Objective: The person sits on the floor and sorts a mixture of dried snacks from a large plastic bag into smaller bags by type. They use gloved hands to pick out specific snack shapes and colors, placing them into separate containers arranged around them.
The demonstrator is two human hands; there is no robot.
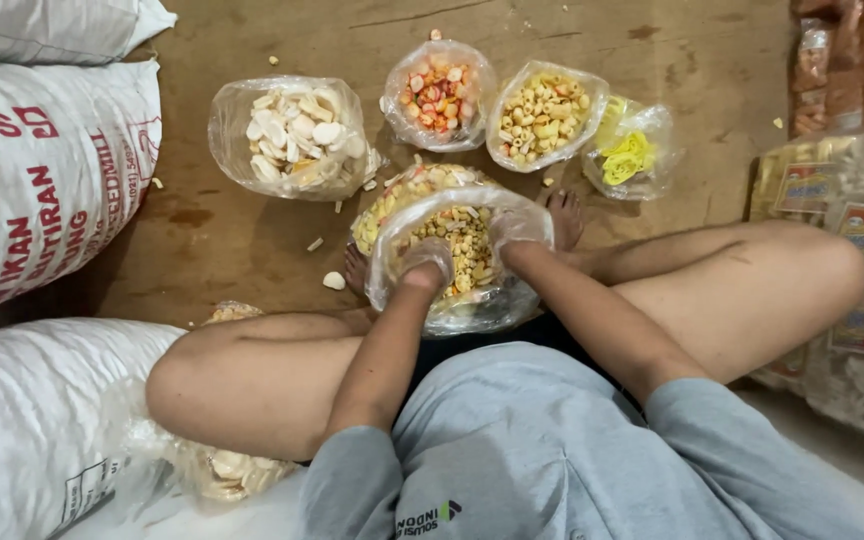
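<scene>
I sit cross-legged on a brown floor with a clear plastic bag point(472, 300) of small yellow and orange crackers between my feet. My left hand point(424, 262) is sunk inside the bag's left side, closed among the crackers behind the plastic. My right hand point(518, 248) grips the bag's right rim, holding it open. Behind it lies a second bag of yellowish crackers point(392, 205).
Open bags stand in a row ahead: white chips point(297, 135), red-orange pieces point(439, 95), pale yellow shells point(544, 115), bright yellow curls point(632, 155). White sacks point(42, 180) line the left. Packaged goods point(852, 250) stack at the right. Loose crackers point(333, 281) lie scattered.
</scene>
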